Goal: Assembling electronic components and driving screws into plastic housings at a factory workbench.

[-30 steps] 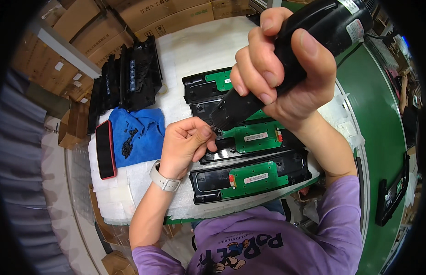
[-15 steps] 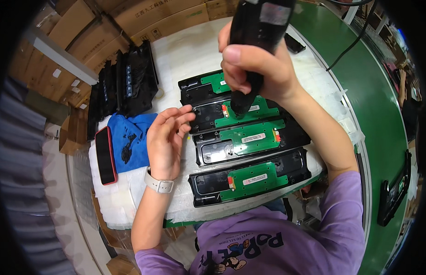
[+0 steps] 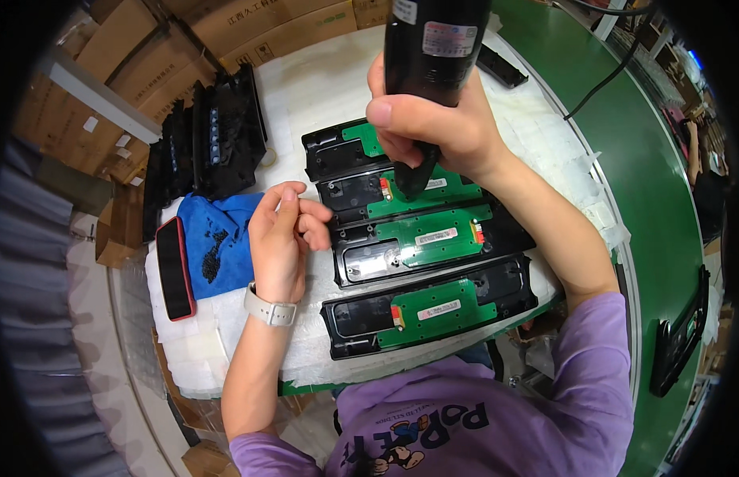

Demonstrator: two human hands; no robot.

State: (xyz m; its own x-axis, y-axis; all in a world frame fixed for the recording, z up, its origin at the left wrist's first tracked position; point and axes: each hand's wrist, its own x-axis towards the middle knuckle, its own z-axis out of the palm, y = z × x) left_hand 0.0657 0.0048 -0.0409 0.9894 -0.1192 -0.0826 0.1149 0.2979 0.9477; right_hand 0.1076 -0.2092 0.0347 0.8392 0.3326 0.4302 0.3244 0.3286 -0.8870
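My right hand [image 3: 441,127] is wrapped round a black handheld power screwdriver [image 3: 429,67], held upright. Its lower tip meets a green circuit board [image 3: 377,209] in the second black plastic housing [image 3: 341,197] from the back. Whether the tip sits on a screw is hidden. By the left ends of the housings hovers my left hand [image 3: 283,238], fingers loosely curled and apart, with nothing visible in them. Nearer to me lie two more housings, the third [image 3: 357,262] and the front one [image 3: 349,318], each with a green board. The rearmost housing [image 3: 325,155] is partly covered by my right hand.
A red-edged phone [image 3: 174,270] lies beside a blue cloth [image 3: 234,262] with small dark screws [image 3: 214,254] heaped on it. Black plastic parts [image 3: 218,135] stand at the back left before cardboard boxes [image 3: 290,32]. A small black part [image 3: 502,66] lies back right, near a green surface [image 3: 592,111].
The screwdriver has become more upright and shifted slightly left with my right hand. My left thumb and fingers have changed their curl beside the housings. The whole view has shifted a little.
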